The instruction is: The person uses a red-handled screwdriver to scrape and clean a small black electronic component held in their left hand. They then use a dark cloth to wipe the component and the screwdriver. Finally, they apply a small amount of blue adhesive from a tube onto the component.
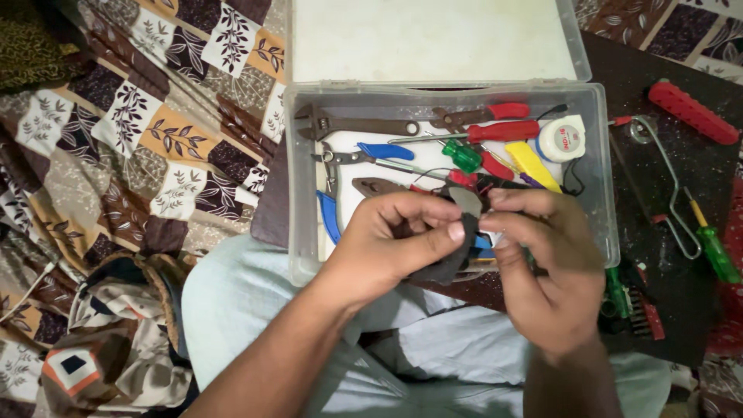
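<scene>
Both hands over the near edge of an open clear plastic toolbox [607,166], pinching one small dark grey flat piece [467,203] between them. Left hand [395,244] closed on the piece's lower part, thumb pressed across it; right hand [542,263] closed on its upper edge with thumb and forefinger. Inside the box: long grey adjustable wrench [352,124] along the far wall, blue-handled pliers [364,153] beneath it, red-handled pliers [487,114] and a white round tape measure [562,139] toward the far right corner. Outside the right wall, on a dark mat [658,70], a green-handled screwdriver [713,248].
</scene>
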